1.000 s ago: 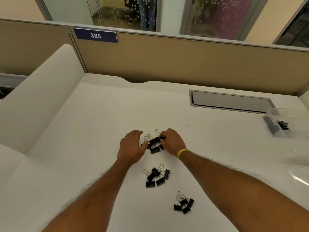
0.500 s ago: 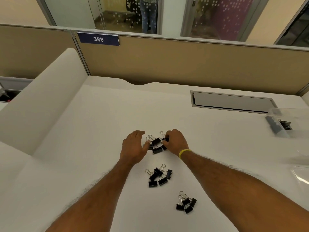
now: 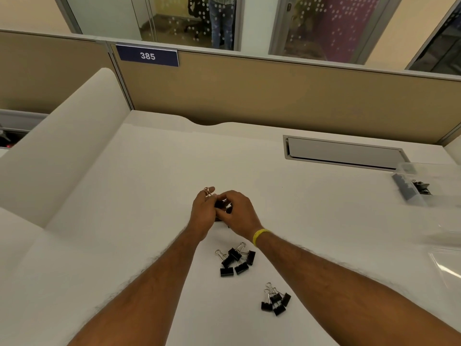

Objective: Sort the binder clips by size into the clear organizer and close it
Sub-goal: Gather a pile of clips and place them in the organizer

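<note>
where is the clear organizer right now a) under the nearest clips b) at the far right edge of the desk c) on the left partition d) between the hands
b: the clear organizer sits at the far right edge of the desk, apart from the left hand and right hand, which grip a clip pile mid-desk.

I see white surface [image 3: 149, 183] | tan partition [image 3: 274, 96] behind it | blue 385 sign [image 3: 147, 56] on partition top | grey hatch [image 3: 344, 152] at right

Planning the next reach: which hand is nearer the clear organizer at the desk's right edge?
Right. The right hand is well left of the clear organizer; the left hand, beside the right one, is even farther left. Both grip binder clips.
</note>
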`<state>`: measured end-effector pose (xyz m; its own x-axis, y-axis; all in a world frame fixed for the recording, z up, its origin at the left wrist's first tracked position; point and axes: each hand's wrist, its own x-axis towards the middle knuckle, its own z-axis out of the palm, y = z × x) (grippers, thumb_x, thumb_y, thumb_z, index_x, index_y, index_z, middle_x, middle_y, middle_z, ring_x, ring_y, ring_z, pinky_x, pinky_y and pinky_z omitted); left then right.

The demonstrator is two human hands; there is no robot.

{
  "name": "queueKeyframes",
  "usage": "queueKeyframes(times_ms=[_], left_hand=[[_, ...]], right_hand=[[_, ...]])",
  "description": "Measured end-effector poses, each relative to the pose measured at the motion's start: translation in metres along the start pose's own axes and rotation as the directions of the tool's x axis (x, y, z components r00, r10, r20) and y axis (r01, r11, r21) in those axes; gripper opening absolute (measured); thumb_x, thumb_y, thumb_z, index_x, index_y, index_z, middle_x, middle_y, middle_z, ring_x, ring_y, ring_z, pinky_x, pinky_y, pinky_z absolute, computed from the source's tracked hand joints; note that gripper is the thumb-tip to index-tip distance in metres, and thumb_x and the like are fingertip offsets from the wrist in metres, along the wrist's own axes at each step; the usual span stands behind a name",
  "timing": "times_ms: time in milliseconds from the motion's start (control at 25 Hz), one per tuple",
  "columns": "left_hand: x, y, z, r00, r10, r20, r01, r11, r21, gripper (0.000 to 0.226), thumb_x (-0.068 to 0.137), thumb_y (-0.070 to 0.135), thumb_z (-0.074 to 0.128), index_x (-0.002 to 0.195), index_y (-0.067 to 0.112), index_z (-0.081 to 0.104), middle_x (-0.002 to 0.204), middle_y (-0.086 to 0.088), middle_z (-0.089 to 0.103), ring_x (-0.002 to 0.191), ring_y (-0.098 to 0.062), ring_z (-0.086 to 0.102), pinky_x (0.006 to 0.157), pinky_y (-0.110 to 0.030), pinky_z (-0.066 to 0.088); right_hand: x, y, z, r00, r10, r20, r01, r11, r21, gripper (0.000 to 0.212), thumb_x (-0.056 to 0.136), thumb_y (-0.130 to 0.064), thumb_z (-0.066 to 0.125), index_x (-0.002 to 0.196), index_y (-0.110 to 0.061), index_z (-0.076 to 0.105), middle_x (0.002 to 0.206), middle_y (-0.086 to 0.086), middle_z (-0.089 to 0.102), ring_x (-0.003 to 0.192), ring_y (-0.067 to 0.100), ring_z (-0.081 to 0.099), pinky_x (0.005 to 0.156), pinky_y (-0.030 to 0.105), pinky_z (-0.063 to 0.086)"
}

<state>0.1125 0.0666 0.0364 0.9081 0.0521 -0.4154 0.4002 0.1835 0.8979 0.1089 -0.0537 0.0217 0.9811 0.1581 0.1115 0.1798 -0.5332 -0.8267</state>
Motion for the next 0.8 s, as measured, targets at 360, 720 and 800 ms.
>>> queueKeyframes(times_ms=[360, 720, 800], left_hand=[[0.011, -0.009, -0.040, 0.991, -0.058, -0.118, 0.046, 0.994, -0.102, 0.025, 0.097, -0.001, 0.041, 0.118, 0.002, 0.052, 0.107, -0.022, 0.063, 0.094, -0.032, 0.066, 0.083, -0.036, 0.056], [0.013, -0.013, -0.042, 0.990, -0.089, -0.109, 0.079, 0.992, -0.100, 0.016, 0.096, 0.003, 0.047, 0.109, 0.004, 0.056, 0.106, -0.020, 0.064, 0.099, -0.033, 0.066, 0.082, -0.036, 0.057], [0.013, -0.013, -0.039, 0.991, -0.089, -0.103, 0.080, 0.993, -0.092, 0.015, 0.096, 0.003, 0.047, 0.107, 0.005, 0.057, 0.104, -0.020, 0.064, 0.096, -0.031, 0.067, 0.081, -0.035, 0.057]], right_hand=[[0.013, 0.029, -0.004, 0.983, 0.183, 0.027, -0.141, 0.837, -0.528, 0.042, 0.083, -0.045, 0.063, 0.114, -0.018, 0.057, 0.113, 0.003, 0.055, 0.108, 0.023, 0.048, 0.091, 0.035, 0.039], [0.017, 0.023, 0.001, 0.987, 0.162, -0.020, -0.153, 0.877, -0.455, 0.033, 0.085, -0.028, 0.060, 0.115, -0.015, 0.060, 0.103, 0.007, 0.063, 0.097, 0.026, 0.058, 0.090, 0.038, 0.043], [0.016, 0.024, 0.001, 0.986, 0.164, -0.003, -0.144, 0.855, -0.498, 0.036, 0.083, -0.028, 0.061, 0.117, -0.016, 0.058, 0.111, 0.007, 0.058, 0.102, 0.026, 0.055, 0.092, 0.038, 0.042]])
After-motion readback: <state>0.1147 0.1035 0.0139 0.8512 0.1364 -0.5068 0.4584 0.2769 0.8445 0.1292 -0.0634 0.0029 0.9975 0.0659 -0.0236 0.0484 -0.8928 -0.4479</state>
